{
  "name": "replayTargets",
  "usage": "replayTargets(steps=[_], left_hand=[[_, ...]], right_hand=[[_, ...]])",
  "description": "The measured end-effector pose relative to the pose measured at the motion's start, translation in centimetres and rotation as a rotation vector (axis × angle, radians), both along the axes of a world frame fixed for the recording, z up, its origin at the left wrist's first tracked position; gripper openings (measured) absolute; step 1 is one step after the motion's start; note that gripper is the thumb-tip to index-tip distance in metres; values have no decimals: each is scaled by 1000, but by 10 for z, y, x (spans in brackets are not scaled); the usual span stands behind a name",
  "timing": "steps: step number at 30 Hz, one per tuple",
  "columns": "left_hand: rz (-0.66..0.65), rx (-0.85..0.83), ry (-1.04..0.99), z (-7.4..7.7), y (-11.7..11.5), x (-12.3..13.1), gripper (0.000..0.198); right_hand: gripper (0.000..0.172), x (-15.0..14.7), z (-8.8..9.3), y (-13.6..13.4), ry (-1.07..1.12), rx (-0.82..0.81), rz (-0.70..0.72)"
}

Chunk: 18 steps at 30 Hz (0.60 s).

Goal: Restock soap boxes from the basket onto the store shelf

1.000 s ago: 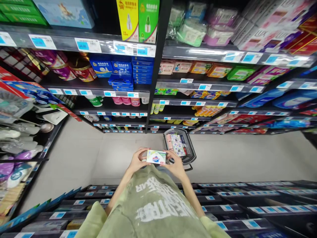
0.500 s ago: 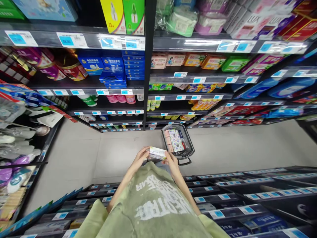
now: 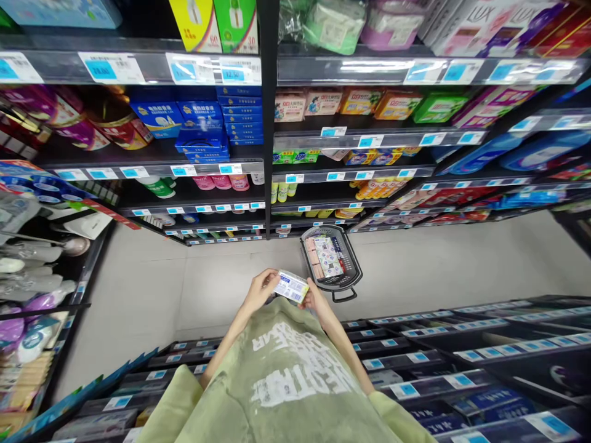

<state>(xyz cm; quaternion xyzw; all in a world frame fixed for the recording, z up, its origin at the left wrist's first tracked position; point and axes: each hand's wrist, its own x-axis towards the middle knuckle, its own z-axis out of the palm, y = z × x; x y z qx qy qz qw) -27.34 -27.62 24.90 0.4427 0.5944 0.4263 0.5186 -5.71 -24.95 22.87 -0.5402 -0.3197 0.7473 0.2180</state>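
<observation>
Between my two hands I hold a small white package (image 3: 290, 287) with printed labels and yellow-green at its right end. It looks like a wrapped bar of soap, but the print is too small to read. My left hand (image 3: 261, 289) pinches its left end, and my right hand (image 3: 315, 298) grips the right end, thumb on top. Just beyond my right hand, a dark grey shopping basket (image 3: 351, 271) stands on the floor, holding pink and white-green packs (image 3: 327, 255) and a dark blue one.
Ahead rise dark shelves with price tags (image 3: 370, 141), boxed soaps (image 3: 397, 105), blue boxes (image 3: 157, 117) and yellow and green boxes (image 3: 196, 24). Another shelf row (image 3: 415, 357) runs close behind me. Hanging goods (image 3: 32, 258) line the left side. Grey tiled floor (image 3: 221, 277) lies between.
The package has been turned in my hands, so a broad face with blue print and labels now shows. My view has shifted slightly; the basket stands where it was.
</observation>
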Motion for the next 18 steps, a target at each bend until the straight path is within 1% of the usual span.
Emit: replayTargets(steps=[2, 5, 7, 8, 9, 11, 12, 13, 14, 16, 18], left_hand=[[22, 0, 8, -2, 2, -1, 40], [49, 36, -11, -4, 3, -1, 40], [17, 84, -41, -4, 3, 0, 44], [-12, 111, -54, -4, 3, 1, 52], [-44, 138, -59, -3, 3, 1, 64], [-97, 182, -40, -1, 3, 3, 97], [-112, 199, -21, 0, 3, 4, 109], [-117, 211, -4, 1, 3, 5, 117], [-117, 217, 1, 1, 3, 6, 119], [-105, 209, -54, 0, 3, 8, 116], [-67, 177, -209, -1, 1, 11, 108]], right_hand=[[62, -2, 2, 1, 14, -20, 23], [46, -5, 7, 1, 133, -83, 56], [39, -8, 12, 0, 234, -128, 70], [37, -10, 14, 0, 270, -143, 74], [37, -12, 16, -1, 290, -150, 77], [38, -15, 19, -3, 326, -158, 75], [38, -17, 20, -4, 351, -162, 70], [37, -19, 20, -5, 379, -162, 62], [37, -20, 20, -6, 411, -159, 56], [37, -21, 21, -8, 472, -143, 53], [41, -20, 23, -9, 518, -125, 75]])
